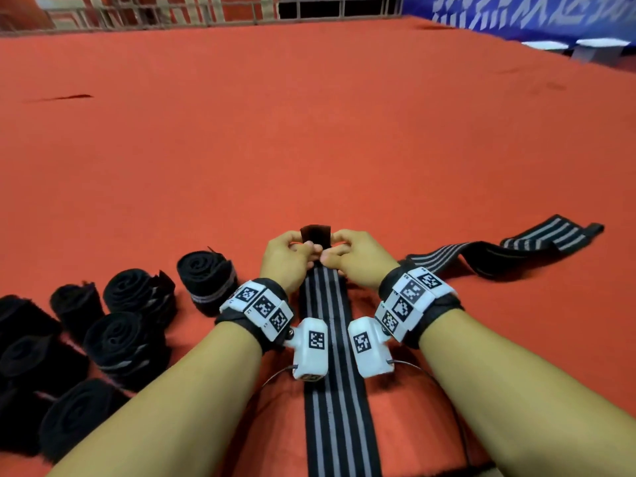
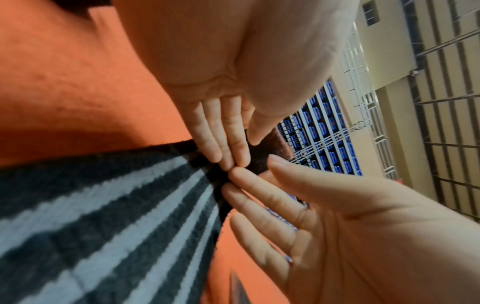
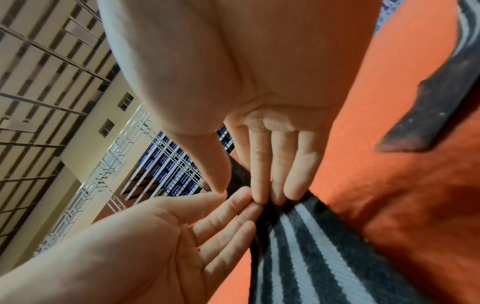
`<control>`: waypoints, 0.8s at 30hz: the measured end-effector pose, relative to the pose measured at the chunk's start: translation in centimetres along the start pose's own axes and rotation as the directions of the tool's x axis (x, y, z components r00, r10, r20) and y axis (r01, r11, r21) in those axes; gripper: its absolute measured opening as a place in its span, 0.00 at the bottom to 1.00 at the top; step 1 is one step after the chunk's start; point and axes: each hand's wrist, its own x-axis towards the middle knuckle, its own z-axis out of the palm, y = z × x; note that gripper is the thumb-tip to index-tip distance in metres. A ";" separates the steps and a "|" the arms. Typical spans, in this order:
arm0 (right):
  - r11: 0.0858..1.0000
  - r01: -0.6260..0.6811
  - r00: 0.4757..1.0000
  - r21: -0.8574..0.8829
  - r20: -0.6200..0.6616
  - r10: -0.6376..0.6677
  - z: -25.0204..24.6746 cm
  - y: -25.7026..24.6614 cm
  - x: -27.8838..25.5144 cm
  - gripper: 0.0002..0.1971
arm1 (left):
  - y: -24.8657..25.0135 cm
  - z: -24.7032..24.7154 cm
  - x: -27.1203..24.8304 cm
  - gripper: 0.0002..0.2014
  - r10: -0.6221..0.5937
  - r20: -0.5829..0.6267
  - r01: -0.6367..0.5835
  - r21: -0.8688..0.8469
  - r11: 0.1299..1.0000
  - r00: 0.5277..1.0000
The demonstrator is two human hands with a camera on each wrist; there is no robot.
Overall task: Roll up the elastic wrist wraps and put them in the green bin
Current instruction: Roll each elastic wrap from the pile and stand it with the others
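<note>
A black wrist wrap with grey stripes lies flat on the red mat, running from me toward my hands. Its black end tab stands up between them. My left hand and right hand both pinch that end, thumbs behind and fingers in front. In the left wrist view my left hand holds the dark tab over the striped wrap. The right wrist view shows my right hand at the wrap. No green bin is in view.
Several rolled black wraps lie in a cluster at my left. Another unrolled striped wrap stretches out at the right. The red mat extends far ahead to a railing and a blue banner.
</note>
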 end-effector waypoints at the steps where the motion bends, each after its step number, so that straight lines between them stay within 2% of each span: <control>1: 0.999 -0.034 0.999 0.004 0.037 0.034 0.1 0.1 0.1 0.18 | -0.7 0.1 0.5 0.09 -0.034 0.004 0.034 0.005 0.999 0.999; 3: 0.996 -0.094 0.989 0.007 0.117 0.093 0.3 0.2 -0.1 0.29 | -1.8 0.1 1.1 0.05 -0.084 0.005 0.083 0.046 0.995 0.996; 5: 0.994 -0.101 0.978 -0.039 0.179 0.106 0.4 0.4 0.0 0.28 | -2.5 0.2 1.3 0.03 -0.096 0.001 0.096 0.099 0.990 0.995; 7: 0.993 -0.069 0.973 -0.096 0.211 0.088 0.6 0.6 0.1 0.23 | -2.7 0.3 1.4 0.11 -0.100 0.010 0.097 0.152 0.984 0.995; 10: 0.976 -0.028 0.967 -0.218 0.240 0.081 1.0 0.6 0.5 0.24 | -2.7 0.5 1.5 0.29 -0.098 0.031 0.089 0.220 0.972 0.995; 14: 0.898 0.048 0.970 -0.437 0.235 0.062 1.4 0.8 0.8 0.29 | -3.4 0.5 1.2 0.38 -0.055 0.052 0.034 0.332 0.943 0.997; 17: 0.867 0.058 0.975 -0.495 0.215 0.058 1.6 1.0 0.7 0.32 | -3.3 0.3 0.8 0.49 -0.017 0.083 -0.020 0.428 0.903 0.996; 18: 0.864 0.056 0.977 -0.500 0.206 0.056 1.7 1.2 0.7 0.32 | -3.2 0.3 0.7 0.49 -0.013 0.101 -0.036 0.464 0.885 0.995; 21: 0.866 0.055 0.980 -0.498 0.193 0.048 1.6 1.3 0.6 0.32 | -2.6 0.5 0.4 0.37 -0.008 0.129 -0.068 0.568 0.820 0.992; 24: 0.873 0.056 0.982 -0.484 0.187 0.040 1.0 1.1 0.3 0.28 | -2.0 0.9 0.1 0.32 -0.002 0.129 -0.079 0.619 0.781 0.992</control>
